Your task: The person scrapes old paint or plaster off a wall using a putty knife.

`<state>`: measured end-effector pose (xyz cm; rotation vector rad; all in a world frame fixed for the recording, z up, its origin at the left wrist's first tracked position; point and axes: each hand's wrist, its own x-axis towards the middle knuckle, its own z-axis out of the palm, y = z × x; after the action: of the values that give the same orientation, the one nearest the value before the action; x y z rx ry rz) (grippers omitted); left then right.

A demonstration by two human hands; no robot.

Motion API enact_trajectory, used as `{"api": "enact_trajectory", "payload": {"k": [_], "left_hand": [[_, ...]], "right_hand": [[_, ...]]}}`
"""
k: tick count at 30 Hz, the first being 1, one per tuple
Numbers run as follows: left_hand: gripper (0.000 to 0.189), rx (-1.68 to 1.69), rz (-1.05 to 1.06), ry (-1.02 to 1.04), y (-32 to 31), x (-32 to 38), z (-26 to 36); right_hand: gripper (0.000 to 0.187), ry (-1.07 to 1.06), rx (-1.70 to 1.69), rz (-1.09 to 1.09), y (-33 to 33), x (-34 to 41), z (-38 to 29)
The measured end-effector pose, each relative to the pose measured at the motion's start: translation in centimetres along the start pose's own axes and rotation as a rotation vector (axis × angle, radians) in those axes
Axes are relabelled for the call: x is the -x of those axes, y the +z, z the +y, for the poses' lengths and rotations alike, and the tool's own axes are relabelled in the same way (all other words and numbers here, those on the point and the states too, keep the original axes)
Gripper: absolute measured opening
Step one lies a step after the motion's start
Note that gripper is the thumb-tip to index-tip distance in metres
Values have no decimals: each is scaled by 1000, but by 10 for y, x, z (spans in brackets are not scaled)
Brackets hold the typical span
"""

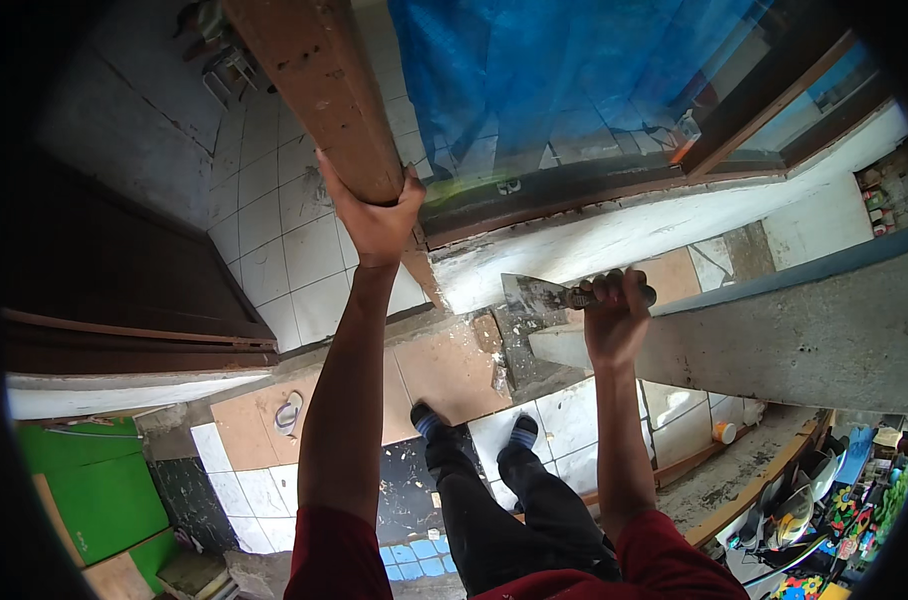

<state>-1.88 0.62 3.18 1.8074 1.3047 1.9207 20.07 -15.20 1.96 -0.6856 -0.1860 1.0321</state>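
Note:
My left hand [371, 225] is wrapped around a brown wooden post [334, 97] at the doorway, thumb and fingers on opposite sides of it. Small dark pits mark the post's face. In my right hand [616, 322] is a putty knife [538, 293], gripped by its dark handle. Its broad, stained blade points left, towards the white wall ledge [499, 277] under the window, and appears apart from it. Behind the window glass hangs a blue curtain [514, 75].
A concrete ledge [784, 330] runs along my right. On the tiled floor [439, 375] lie a brick [488, 333] and a flip-flop [288, 413]. A dark door [124, 262] stands at left. Crowded goods [814, 510] fill the lower right. Indoors, a person [210, 22] is partly visible.

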Motion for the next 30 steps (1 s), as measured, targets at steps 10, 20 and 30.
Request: {"api": "enact_trajectory", "payload": {"k": [10, 20, 30], "left_hand": [[108, -37, 82, 113, 9, 5, -21], [109, -107, 88, 148, 7, 7, -25], [109, -49, 61, 74, 2, 9, -24]], "right_hand": [[26, -404, 94, -136, 8, -40, 75], [23, -416, 302, -353, -2, -48, 86], [20, -508, 236, -459, -12, -43, 91]]}}
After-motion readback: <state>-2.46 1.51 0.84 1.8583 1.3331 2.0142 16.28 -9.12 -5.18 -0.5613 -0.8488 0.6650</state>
